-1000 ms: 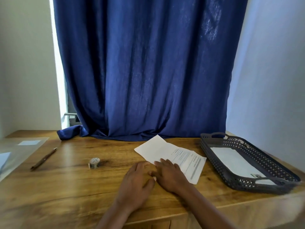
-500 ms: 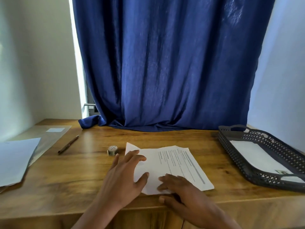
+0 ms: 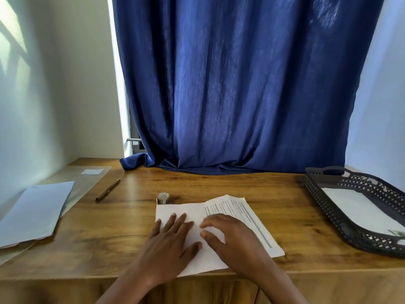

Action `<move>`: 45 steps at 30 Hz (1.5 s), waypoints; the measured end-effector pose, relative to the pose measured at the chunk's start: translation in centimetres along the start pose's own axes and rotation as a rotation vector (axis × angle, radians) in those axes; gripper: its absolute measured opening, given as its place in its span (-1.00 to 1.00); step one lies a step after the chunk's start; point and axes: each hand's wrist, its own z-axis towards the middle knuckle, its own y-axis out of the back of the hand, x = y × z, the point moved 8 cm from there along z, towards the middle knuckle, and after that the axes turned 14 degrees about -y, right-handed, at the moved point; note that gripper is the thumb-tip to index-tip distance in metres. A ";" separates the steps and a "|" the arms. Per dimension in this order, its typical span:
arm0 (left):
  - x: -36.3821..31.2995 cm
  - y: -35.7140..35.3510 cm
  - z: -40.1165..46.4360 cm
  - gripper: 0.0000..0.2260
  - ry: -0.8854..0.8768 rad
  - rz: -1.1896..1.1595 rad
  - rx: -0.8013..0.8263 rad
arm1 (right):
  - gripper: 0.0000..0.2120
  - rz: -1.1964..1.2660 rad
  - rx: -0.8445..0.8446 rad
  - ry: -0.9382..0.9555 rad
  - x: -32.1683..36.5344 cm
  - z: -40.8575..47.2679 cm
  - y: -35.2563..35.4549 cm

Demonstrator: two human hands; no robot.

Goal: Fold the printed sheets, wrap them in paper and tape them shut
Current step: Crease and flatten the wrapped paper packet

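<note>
On grainy wood table (image 3: 274, 194), hands (image 3: 203, 240) flattening creased sheet (image 3: 247, 220)

surface: wooden table (image 3: 131, 227) | center near my edge: printed sheet (image 3: 247, 218), part folded over, lying flat | just behind it: small tape roll (image 3: 162, 198) | left: pen (image 3: 107, 190), white paper stack (image 3: 35, 213) on clear plastic sheet (image 3: 87, 178) | right: dark perforated tray (image 3: 328, 213) | back: blue curtain (image 3: 219, 167) hem resting on tabletop
</note>
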 end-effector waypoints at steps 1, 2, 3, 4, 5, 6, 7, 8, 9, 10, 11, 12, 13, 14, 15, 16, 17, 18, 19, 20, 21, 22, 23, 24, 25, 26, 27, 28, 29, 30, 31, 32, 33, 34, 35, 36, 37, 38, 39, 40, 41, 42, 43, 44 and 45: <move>-0.1 0.0 0.0 -0.25 -0.009 -0.002 -0.001 | -0.64 -0.008 -0.003 -0.004 0.6 0.3 -0.5; -0.2 0.1 -0.1 -0.21 -0.020 -0.006 -0.002 | -0.59 -0.017 0.022 -0.001 1.2 0.6 -1.4; -0.4 0.2 -0.2 -0.18 -0.032 -0.010 -0.003 | -0.55 -0.034 0.070 0.005 1.9 0.8 -2.6; -0.4 0.2 -0.4 -0.17 -0.039 -0.011 -0.003 | -0.51 -0.059 0.126 0.009 2.3 0.9 -3.8; -0.3 0.3 -0.6 -0.20 -0.039 -0.008 -0.004 | -0.47 -0.077 0.177 -0.002 2.3 1.1 -4.9; -0.2 0.4 -0.8 -0.26 -0.031 -0.003 -0.005 | -0.44 -0.086 0.218 -0.023 2.0 1.2 -5.8; 0.0 0.4 -1.0 -0.34 -0.020 0.006 -0.004 | -0.41 -0.093 0.240 -0.044 1.5 1.4 -6.2; 0.3 0.4 -1.2 -0.40 -0.010 0.013 0.000 | -0.38 -0.114 0.246 -0.055 0.9 1.6 -6.5; 0.6 0.4 -1.4 -0.42 -0.002 0.019 0.009 | -0.34 -0.154 0.246 -0.057 0.3 1.8 -6.5; 0.7 0.3 -1.6 -0.41 0.003 0.026 0.022 | -0.28 -0.199 0.246 -0.061 -0.5 1.9 -6.4; 0.9 0.3 -1.7 -0.39 0.008 0.033 0.036 | -0.22 -0.236 0.246 -0.073 -1.5 2.1 -6.3; 1.0 0.2 -1.9 -0.38 0.012 0.038 0.044 | -0.17 -0.265 0.242 -0.096 -2.6 2.3 -6.0; 1.1 0.2 -1.9 -0.38 0.016 0.041 0.050 | -0.14 -0.289 0.231 -0.124 -3.9 2.6 -5.6; 1.1 0.2 -2.0 -0.38 0.020 0.042 0.056 | -0.12 -0.312 0.215 -0.155 -5.2 2.8 -5.1; 1.1 0.2 -2.0 -0.37 0.022 0.040 0.064 | -0.10 -0.330 0.197 -0.189 -6.6 3.0 -4.5; 0.9 0.3 -2.0 -0.37 0.023 0.035 0.073 | -0.07 -0.338 0.180 -0.223 -7.8 3.1 -3.9; 0.8 0.3 -2.0 -0.36 0.024 0.028 0.086 | -0.04 -0.336 0.164 -0.250 -8.7 3.2 -3.4; 0.7 0.4 -1.9 -0.35 0.023 0.022 0.103 | -0.03 -0.329 0.151 -0.266 -9.3 3.2 -3.0; 0.6 0.5 -1.8 -0.34 0.024 0.020 0.124 | -0.03 -0.324 0.142 -0.273 -9.5 3.2 -2.9; 0.5 0.8 -1.7 -0.32 0.028 0.023 0.146 | -0.02 -0.321 0.139 -0.274 -9.6 3.2 -2.9; 0.4 1.1 -1.6 -0.32 0.037 0.029 0.167 | -0.01 -0.321 0.136 -0.273 -9.5 3.2 -2.9; 0.2 1.5 -1.3 -0.34 0.046 0.038 0.180 | 0.00 -0.323 0.130 -0.273 -9.4 3.2 -3.0; 0.0 2.1 -0.8 -0.37 0.051 0.055 0.180 | 0.01 -0.324 0.123 -0.273 -9.3 3.2 -3.1; -0.6 2.6 -0.1 -0.39 0.049 0.080 0.161 | 0.01 -0.324 0.118 -0.274 -9.3 3.2 -3.2; -1.3 3.1 0.7 -0.41 0.036 0.101 0.128 | 0.01 -0.324 0.114 -0.275 -9.4 3.2 -3.1; -2.2 3.6 1.7 -0.42 0.016 0.108 0.086 | 0.01 -0.326 0.110 -0.273 -9.4 3.3 -3.1; -3.3 3.7 2.8 -0.43 -0.011 0.097 0.045 | 0.01 -0.328 0.105 -0.269 -9.4 3.3 -3.1; -4.3 3.6 3.9 -0.44 -0.041 0.076 0.016 | 0.01 -0.329 0.099 -0.266 -9.4 3.3 -3.1; -5.2 3.3 5.0 -0.45 -0.073 0.052 0.005 | 0.02 -0.331 0.095 -0.263 -9.5 3.3 -3.2; -5.9 2.7 6.0 -0.45 -0.099 0.026 0.009 | 0.02 -0.335 0.092 -0.261 -9.5 3.3 -3.2; -6.3 2.0 6.8 -0.46 -0.109 -0.005 0.024 | 0.03 -0.340 0.088 -0.260 -9.5 3.3 -3.2; -6.2 1.2 7.3 -0.47 -0.106 -0.038 0.043 | 0.04 -0.344 0.085 -0.260 -9.5 3.4 -3.2; -6.0 0.5 7.6 -0.47 -0.101 -0.061 0.056 | 0.04 -0.346 0.085 -0.262 -9.5 3.4 -3.1; -5.6 0.0 7.6 -0.47 -0.098 -0.067 0.057 | 0.04 -0.346 0.087 -0.265 -9.5 3.4 -3.2; -5.2 -0.4 7.5 -0.46 -0.096 -0.056 0.049 | 0.03 -0.346 0.090 -0.267 -9.5 3.4 -3.2; -4.7 -0.6 7.1 -0.44 -0.090 -0.038 0.039 | 0.02 -0.345 0.094 -0.268 -9.6 3.5 -3.3; -4.0 -0.7 6.7 -0.40 -0.077 -0.021 0.036 | -0.01 -0.345 0.098 -0.270 -9.6 3.4 -3.3; -3.2 -0.7 6.1 -0.35 -0.058 -0.007 0.037 | -0.04 -0.347 0.102 -0.272 -9.7 3.5 -3.4; -2.4 -0.6 5.5 -0.30 -0.038 0.005 0.038 | -0.07 -0.349 0.103 -0.273 -9.7 3.5 -3.4; -1.5 -0.6 4.8 -0.29 -0.019 0.016 0.036 | -0.08 -0.353 0.105 -0.273 -9.7 3.5 -3.5; -0.6 -0.4 4.1 -0.30 -0.001 0.023 0.030 | -0.08 -0.358 0.106 -0.273 -9.7 3.5 -3.5; 0.2 -0.3 3.5 -0.30 0.015 0.028 0.025 | -0.07 -0.363 0.106 -0.274 -9.8 3.5 -3.5; 0.9 -0.2 2.8 -0.28 0.031 0.032 0.027 | -0.07 -0.367 0.105 -0.274 -9.8 3.5 -3.5; 1.6 -0.1 2.2 -0.24 0.045 0.036 0.032 | -0.07 -0.368 0.104 -0.274 -9.8 3.5 -3.6; 2.2 -0.1 1.7 -0.18 0.059 0.039 0.037 | -0.07 -0.367 0.106 -0.273 -9.8 3.5 -3.6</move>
